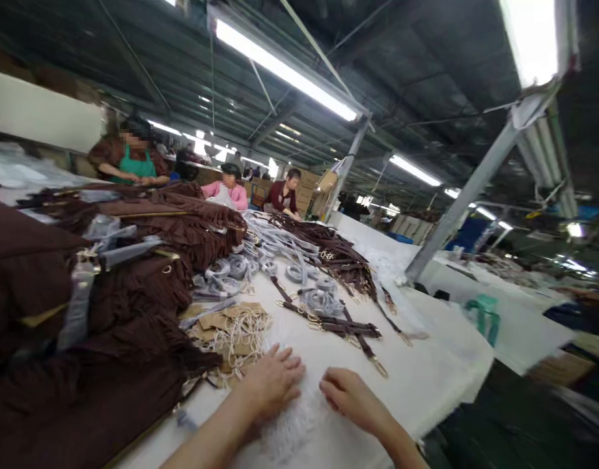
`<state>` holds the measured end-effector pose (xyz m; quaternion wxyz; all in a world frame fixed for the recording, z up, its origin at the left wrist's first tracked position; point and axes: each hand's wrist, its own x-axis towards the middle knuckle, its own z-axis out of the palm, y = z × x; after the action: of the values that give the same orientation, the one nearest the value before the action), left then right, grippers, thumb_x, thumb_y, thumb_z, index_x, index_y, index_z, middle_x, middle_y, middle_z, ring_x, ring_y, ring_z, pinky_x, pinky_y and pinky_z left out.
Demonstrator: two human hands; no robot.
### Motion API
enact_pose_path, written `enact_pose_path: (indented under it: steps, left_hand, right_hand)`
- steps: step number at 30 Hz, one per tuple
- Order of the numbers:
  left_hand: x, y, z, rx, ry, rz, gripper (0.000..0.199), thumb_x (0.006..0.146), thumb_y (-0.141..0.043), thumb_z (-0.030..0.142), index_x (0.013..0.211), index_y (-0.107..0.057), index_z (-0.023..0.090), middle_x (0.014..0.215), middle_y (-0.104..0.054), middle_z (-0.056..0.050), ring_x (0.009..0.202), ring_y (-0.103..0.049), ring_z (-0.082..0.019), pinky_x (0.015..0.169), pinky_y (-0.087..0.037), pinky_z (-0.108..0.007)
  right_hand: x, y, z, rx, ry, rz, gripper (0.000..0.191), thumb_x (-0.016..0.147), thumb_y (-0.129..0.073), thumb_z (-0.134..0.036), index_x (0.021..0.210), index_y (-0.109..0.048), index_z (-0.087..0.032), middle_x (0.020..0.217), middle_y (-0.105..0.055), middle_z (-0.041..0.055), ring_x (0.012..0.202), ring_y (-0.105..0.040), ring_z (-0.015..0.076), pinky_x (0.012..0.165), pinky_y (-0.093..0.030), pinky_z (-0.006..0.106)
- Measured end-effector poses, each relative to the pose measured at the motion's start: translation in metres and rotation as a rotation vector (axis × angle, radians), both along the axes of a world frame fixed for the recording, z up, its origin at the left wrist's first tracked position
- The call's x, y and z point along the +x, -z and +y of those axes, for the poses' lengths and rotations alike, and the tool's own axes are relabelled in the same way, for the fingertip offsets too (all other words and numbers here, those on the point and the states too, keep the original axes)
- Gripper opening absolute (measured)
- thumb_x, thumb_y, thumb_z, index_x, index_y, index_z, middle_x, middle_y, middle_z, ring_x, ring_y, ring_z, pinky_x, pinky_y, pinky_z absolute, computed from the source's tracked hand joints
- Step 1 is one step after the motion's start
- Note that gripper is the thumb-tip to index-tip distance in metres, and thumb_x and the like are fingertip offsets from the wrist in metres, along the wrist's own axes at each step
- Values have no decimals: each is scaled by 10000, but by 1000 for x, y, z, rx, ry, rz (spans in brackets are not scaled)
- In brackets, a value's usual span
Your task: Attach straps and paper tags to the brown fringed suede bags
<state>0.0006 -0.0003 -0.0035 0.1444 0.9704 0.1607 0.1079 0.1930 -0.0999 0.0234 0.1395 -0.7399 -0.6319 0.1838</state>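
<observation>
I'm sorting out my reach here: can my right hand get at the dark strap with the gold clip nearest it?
Likely yes: the right hand is close to the dark strap, and only white tabletop shows between them, with nothing lying over its gold clip.

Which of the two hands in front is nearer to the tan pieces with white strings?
The left hand, fingers extended, right beside the tan pieces. The right hand, fingers curled, is clearly farther from them.
</observation>
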Motion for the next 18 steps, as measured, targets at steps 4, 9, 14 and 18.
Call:
enact_pose_path:
  steps: [4,9,14,18]
  left_hand:
    - [0,10,0,-33,-10,-17,444,969,-458,351,1370,-510,170,1487,-471,-125,1408,-352,-335,1167,-214,-575]
    - [-3,9,-2,-81,-26,-41,460,972,-445,351,1394,-500,175,1494,-461,-120,1413,-350,-324,1179,-195,-560]
    - [-2,3,-4,-91,-42,-22,461,966,-448,335,1396,-499,175,1495,-462,-116,1418,-344,-314,1185,-186,-549]
    - [-2,2,-4,-105,-42,-27,463,964,-443,344,1394,-501,182,1490,-472,-107,1415,-349,-314,1190,-184,-542]
  right_hand:
    - [-8,16,-18,41,50,-14,81,721,-570,-119,753,-567,-193,810,-649,37,791,-575,193,709,-361,266]
    - [-6,18,-21,53,72,51,73,720,-550,-122,722,-553,-195,747,-633,28,761,-565,192,707,-355,280]
    - [7,22,-18,-21,74,232,60,678,-528,-161,686,-575,-197,587,-567,-27,580,-535,139,563,-378,230]
    - [17,34,-16,-84,161,355,108,706,-469,-306,670,-505,-211,519,-508,-42,426,-451,109,434,-373,217]
